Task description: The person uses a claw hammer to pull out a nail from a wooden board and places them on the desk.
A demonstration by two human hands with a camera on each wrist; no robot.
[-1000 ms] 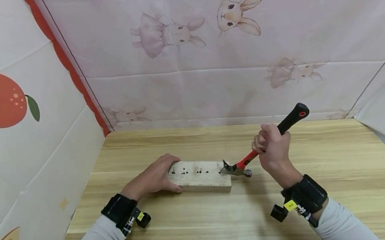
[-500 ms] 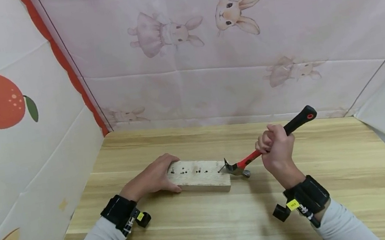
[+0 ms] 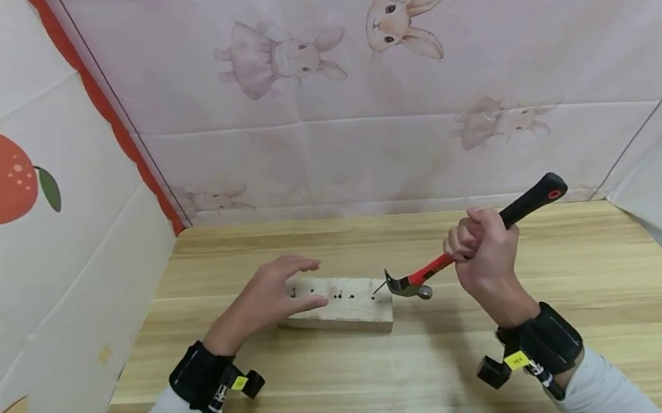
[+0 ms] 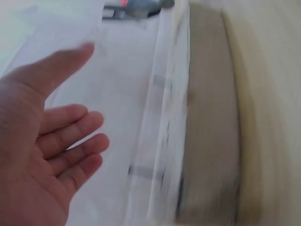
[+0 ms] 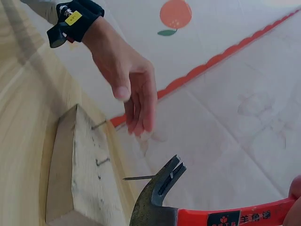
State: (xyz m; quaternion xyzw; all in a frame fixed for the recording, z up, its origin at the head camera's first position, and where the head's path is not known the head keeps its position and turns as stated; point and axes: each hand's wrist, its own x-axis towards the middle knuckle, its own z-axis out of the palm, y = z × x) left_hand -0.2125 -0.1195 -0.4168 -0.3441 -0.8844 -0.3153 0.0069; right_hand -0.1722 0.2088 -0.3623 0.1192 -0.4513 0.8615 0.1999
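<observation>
A pale wooden block [image 3: 346, 317] with several dark holes lies on the table. My left hand [image 3: 264, 297] is raised over its left end, thumb and fingers spread apart and relaxed; the left wrist view shows this hand [image 4: 56, 136] holding nothing. My right hand [image 3: 486, 256] grips the red and black handle of a claw hammer [image 3: 431, 268] beside the block's right end. A nail [image 5: 138, 178] sits in the hammer's claw, its tip apart from the block's face in the right wrist view. Two other nails, one bent nail [image 5: 102, 162] among them, stick out of the block.
The wood-grain table [image 3: 346, 402] reaches to a pale rabbit-print cloth [image 3: 331, 164] at the back. Another cloth [image 3: 48, 274] with fruit prints hangs at the left. Both wrists wear black camera straps.
My left hand has let go of the block's left end and lifted above it. The hammer has shifted slightly right, and the nail in its claw has come out of the block.
</observation>
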